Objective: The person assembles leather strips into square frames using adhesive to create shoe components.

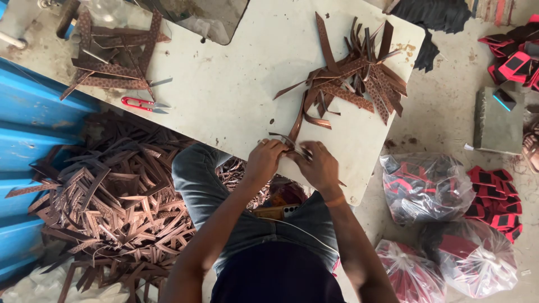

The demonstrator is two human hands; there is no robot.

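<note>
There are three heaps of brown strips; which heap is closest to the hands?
The heap on the table's right part, just beyond both hands. The far-left table heap and the floor heap lie farther away.

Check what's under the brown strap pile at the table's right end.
The strap pile lies directly on the pale table, near the right end. Whatever is beneath the overlapping straps is covered; no other object shows through.

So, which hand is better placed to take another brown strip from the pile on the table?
Probably the right hand: the strip pile lies up and to its side, while the left hand would cross over.
</note>
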